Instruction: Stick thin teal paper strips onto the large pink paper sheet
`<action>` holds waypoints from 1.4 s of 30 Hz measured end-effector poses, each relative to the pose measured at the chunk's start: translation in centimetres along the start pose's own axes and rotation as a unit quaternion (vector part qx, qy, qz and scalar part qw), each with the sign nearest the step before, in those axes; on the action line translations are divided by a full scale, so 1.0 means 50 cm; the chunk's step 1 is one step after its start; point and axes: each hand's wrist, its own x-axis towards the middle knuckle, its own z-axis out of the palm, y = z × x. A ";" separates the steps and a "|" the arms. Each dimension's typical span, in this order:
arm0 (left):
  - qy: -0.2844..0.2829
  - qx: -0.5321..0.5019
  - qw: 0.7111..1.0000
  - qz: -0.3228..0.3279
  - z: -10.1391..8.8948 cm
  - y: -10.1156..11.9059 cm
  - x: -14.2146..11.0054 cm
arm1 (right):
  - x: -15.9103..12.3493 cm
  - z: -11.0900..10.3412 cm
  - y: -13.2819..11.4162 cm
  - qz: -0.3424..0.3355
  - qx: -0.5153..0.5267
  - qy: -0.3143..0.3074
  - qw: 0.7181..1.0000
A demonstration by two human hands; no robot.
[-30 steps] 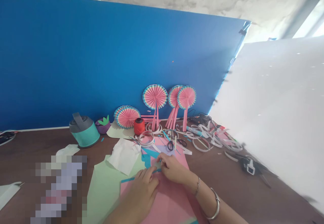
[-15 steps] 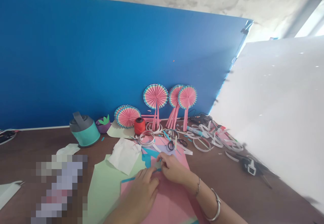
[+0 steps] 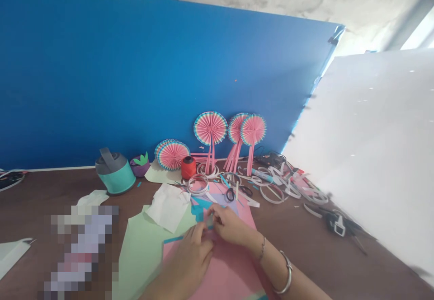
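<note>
At the near side, the pink sheet (image 3: 230, 268) is lying on the bench (image 3: 305, 255) under both hands. Its blue-edged far end is facing the blue board (image 3: 152, 74); its near end is running partly out of view, so which side is the long axis cannot be told. The left hand (image 3: 191, 250) is resting palm down on the sheet, fingers slightly bent and close together, their tips reaching the blue edge. The right hand (image 3: 230, 223) is curling narrowly at that same edge, thumb and forefinger close; whether anything is pinched between them cannot be told. A bangle (image 3: 288, 275) and a thin bracelet (image 3: 262, 249) are circling the right wrist and forearm.

The green sheet (image 3: 140, 250) is lying to the left, partly under the pink sheet, with a white paper (image 3: 167, 207) resting on its far part. Beyond the hands, dark-handled scissors (image 3: 230, 194) are lying near a white roll (image 3: 198, 185) and loose strips (image 3: 285, 182). A red spool (image 3: 188, 168) is standing just behind the roll.

Farther back, three pleated fans (image 3: 210, 128) are standing upright against the board, while others (image 3: 173, 155) are leaning lower, to the left. A teal container (image 3: 117, 175) is standing beside a purple pot (image 3: 140, 168).
</note>
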 end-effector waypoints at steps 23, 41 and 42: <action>0.010 -0.007 1.000 -0.010 0.011 0.000 -0.001 | -0.002 -0.008 -0.027 0.015 -0.036 0.002 0.999; -0.026 0.048 0.998 0.015 0.005 0.007 0.000 | 0.002 0.001 -0.014 0.007 -0.062 0.006 0.998; -0.027 0.055 0.998 0.018 0.005 0.009 0.000 | 0.002 0.003 -0.012 0.006 -0.065 0.007 0.998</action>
